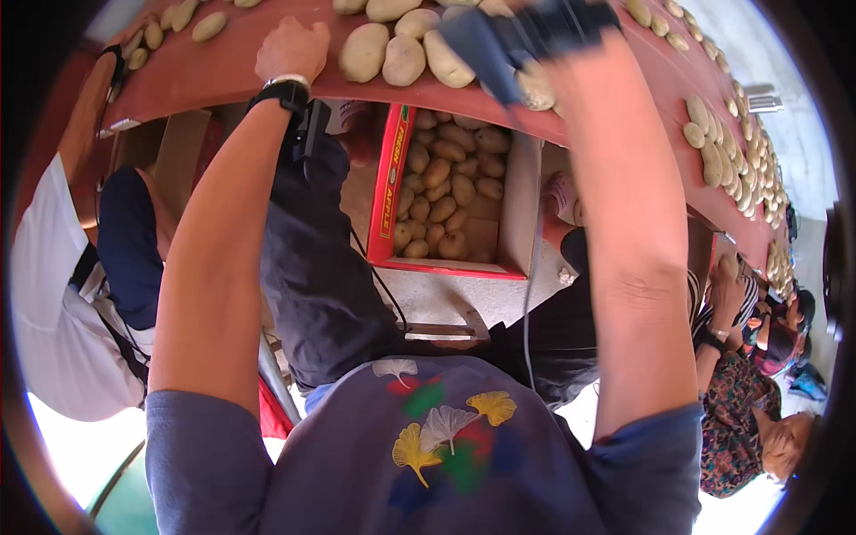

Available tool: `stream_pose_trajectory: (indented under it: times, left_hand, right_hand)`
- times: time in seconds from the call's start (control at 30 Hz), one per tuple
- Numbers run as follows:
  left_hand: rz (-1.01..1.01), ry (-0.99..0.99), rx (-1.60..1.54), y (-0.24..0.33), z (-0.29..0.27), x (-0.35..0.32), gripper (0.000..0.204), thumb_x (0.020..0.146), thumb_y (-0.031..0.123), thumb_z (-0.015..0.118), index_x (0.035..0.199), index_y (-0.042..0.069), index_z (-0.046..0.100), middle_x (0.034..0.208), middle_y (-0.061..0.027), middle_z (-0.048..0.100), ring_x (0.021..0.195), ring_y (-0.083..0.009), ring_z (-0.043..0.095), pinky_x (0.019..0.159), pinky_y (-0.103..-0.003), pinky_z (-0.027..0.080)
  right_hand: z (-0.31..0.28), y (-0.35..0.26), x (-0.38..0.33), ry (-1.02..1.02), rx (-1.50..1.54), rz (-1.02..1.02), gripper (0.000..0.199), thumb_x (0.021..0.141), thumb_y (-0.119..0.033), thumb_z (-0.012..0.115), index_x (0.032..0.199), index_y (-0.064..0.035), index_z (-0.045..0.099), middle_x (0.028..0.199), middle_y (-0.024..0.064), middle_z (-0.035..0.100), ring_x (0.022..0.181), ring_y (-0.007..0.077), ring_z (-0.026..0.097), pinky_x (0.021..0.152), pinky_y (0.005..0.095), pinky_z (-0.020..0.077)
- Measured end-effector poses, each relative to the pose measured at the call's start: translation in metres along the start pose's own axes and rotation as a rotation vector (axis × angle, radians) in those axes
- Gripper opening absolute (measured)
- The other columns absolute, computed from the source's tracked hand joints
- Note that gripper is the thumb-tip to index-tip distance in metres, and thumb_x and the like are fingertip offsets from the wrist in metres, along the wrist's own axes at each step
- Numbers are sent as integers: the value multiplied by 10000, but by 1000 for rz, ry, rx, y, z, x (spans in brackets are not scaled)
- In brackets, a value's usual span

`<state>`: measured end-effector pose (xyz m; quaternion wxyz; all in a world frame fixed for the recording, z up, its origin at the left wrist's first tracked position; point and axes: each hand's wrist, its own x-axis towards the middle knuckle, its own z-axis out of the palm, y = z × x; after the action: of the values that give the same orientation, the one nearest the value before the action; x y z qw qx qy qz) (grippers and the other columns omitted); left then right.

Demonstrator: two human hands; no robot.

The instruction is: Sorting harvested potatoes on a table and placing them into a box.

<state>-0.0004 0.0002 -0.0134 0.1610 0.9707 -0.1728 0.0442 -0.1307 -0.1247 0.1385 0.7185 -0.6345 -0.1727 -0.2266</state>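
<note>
Pale potatoes [403,61] lie in a group on the reddish-brown tabletop [223,71] in front of me. To the left of this group, my left hand [292,49] rests over the table with its fingers curled under. Whatever it may hold is hidden. My right hand [517,7] reaches across the group's right side at the upper edge of the view. Motion smears it, and a dark wrist-worn device [535,40] covers much of it, so its fingers cannot be made out. Below the table edge, a red-rimmed cardboard box [386,192] holds many more potatoes [443,183].
More potatoes [209,27] lie at the far left, and a long spread of them [727,160] runs along the right. A person in white [62,294] sits at my left. Others, one in a patterned top [740,419], sit at my right. A cable [529,312] hangs before me.
</note>
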Motion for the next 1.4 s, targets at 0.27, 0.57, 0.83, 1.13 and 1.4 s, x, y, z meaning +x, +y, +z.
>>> stream_pose_trajectory:
  times: [0.27,0.57,0.83,1.13,1.4]
  left_hand:
    - [5,1,-14,-4,7,3,473,795,460,462,1102,125,593,1121,-169,610,1066,-372,560,909,-459,440]
    - [250,25,100,-18,20,14,418,817,416,466,1022,75,593,1075,-210,606,1002,-389,569,852,-496,446]
    - [8,5,41,1,-2,-2,378,816,367,493,1039,76,582,1053,-164,622,979,-356,589,826,-462,463]
    - [33,21,-7,3,-4,-2,347,801,334,527,1016,68,586,1032,-177,622,965,-362,589,814,-468,463]
    - [17,18,-1,2,0,-4,341,801,332,514,1005,67,581,1020,-172,621,954,-364,588,806,-476,464]
  right_hand:
    - [-3,44,-209,-81,335,682,341,910,-279,544,749,16,603,744,138,607,625,152,591,596,231,498]
    - [-26,230,-323,-1082,-884,1207,448,749,-444,580,983,-77,685,967,156,661,856,290,621,752,412,499]
    - [33,301,-383,-767,-943,1578,405,669,-332,701,1015,-122,687,1106,101,642,1012,234,620,855,370,501]
    - [24,309,-405,-191,-990,1774,350,774,-293,575,1087,-158,657,1157,105,614,1058,238,597,862,385,486]
    - [-16,163,-297,-312,149,1313,218,675,-218,599,850,-87,605,691,34,562,534,137,512,428,279,420]
